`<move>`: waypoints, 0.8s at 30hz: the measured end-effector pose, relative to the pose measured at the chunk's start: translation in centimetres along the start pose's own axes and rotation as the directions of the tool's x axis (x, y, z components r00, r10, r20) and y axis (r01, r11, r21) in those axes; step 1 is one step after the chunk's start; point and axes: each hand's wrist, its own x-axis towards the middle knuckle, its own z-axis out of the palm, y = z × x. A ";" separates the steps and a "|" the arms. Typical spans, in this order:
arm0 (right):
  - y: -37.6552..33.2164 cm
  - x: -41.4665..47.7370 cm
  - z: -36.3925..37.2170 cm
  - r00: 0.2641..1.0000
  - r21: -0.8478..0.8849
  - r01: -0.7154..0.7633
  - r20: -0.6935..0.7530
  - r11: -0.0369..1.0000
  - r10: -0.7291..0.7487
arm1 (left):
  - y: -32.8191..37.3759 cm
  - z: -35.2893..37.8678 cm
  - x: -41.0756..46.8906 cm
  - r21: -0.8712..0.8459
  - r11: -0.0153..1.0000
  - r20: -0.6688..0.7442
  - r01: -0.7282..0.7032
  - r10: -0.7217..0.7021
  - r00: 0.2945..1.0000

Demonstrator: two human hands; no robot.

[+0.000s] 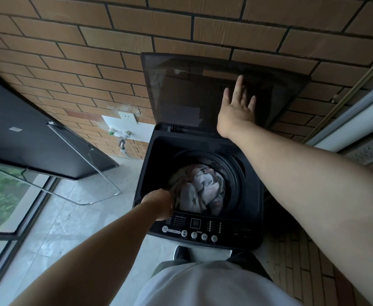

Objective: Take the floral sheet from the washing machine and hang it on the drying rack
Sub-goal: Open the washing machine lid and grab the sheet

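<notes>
Brick wall (70, 51): orange-brown tiles with dark joints, filling the upper half behind everything else.
Floor (70, 217): pale grey stone slabs on the left; brick-patterned strip on the right beside the machine.
Dark panel (26, 138): large flat black board at left, tilted on a thin chrome tube frame (106, 184) resting on the floor.
Window (2, 206): dark-framed glass at lower left, green foliage blurred beyond it.
Washing machine (200, 230): black top-loading unit set against the wall, control strip with round white buttons along the near edge.
Lid (192, 96): tinted translucent panel, raised upright and leaning back toward the bricks.
Drum (232, 173): round dark opening, uncovered, laundry inside.
Floral sheet (203, 191): pale grey-pink crumpled fabric with a faint print, bunched inside the drum, left edge drawn up toward the rim.
Right hand (236, 107): open, fingers spread, palm flat against the inner face of the raised lid.
Left hand (159, 203): closed in a fist around a fold of the sheet at the drum's near-left rim, fingertips hidden in the cloth.
Wall plate (126, 127): white panel left of the machine carrying a socket and a water tap with a green-marked fitting.
Shoe (181, 252): dark toe on the floor just in front of the machine.
</notes>
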 end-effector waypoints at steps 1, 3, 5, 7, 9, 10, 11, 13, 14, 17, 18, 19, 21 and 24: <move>-0.1 0.0 0.4 1.000 0.008 -0.002 -0.021 1.000 0.002 | -0.1 0.2 0.1 -0.007 1.000 -0.013 -0.001 0.001 1.000; 0.1 0.5 1.0 0.999 0.003 0.000 -0.052 1.000 0.000 | -0.4 0.7 0.4 -0.044 0.999 -0.037 0.007 -0.009 0.999; 0.8 0.9 1.2 0.996 -0.020 -0.009 -0.092 1.000 0.008 | -0.5 1.1 0.4 -0.096 0.995 -0.060 0.014 -0.020 0.998; 1.3 1.1 1.7 0.987 -0.067 -0.010 -0.163 0.998 -0.001 | -0.6 1.5 0.5 -0.140 0.990 -0.086 0.023 -0.035 0.996; 0.9 0.6 2.9 0.973 -0.136 0.046 -0.216 0.990 -0.075 | -0.6 2.0 0.8 -0.171 0.984 -0.103 0.041 -0.059 0.993; 0.6 0.1 3.9 0.970 -0.161 0.097 -0.206 0.982 -0.130 | -0.5 2.2 1.0 -0.181 0.982 -0.112 0.050 -0.071 0.991; 0.2 -0.6 4.9 0.972 -0.167 0.157 -0.148 0.973 -0.182 | -0.4 2.3 1.2 -0.190 0.980 -0.116 0.061 -0.084 0.990; -0.4 -2.4 7.6 0.962 -0.110 0.271 0.051 0.956 -0.267 | -0.2 2.7 1.7 -0.194 0.977 -0.139 0.083 -0.112 0.984; -0.7 -3.3 9.1 0.942 -0.063 0.312 0.148 0.948 -0.300 | -0.2 2.6 1.8 -0.188 0.978 -0.169 0.091 -0.123 0.978; -1.4 -5.9 14.0 0.830 0.154 0.342 0.412 0.927 -0.375 | -0.3 3.7 2.9 -0.265 0.955 -0.233 0.132 -0.197 0.952; -1.5 -6.5 15.7 0.787 0.228 0.315 0.481 0.921 -0.388 | -0.3 4.1 3.2 -0.293 0.945 -0.252 0.146 -0.223 0.942; -1.8 -7.1 17.0 0.744 0.289 0.275 0.541 0.917 -0.393 | -0.3 4.5 3.5 -0.309 0.940 -0.285 0.145 -0.237 0.929; -2.6 -7.9 19.6 0.671 0.373 0.182 0.629 0.910 -0.393 | -0.2 5.4 4.2 -0.313 0.941 -0.373 0.126 -0.244 0.895; -3.6 -8.0 22.7 0.638 0.441 0.020 0.686 0.897 -0.351 | 0.2 6.2 4.4 -0.316 0.941 -0.466 0.118 -0.262 0.845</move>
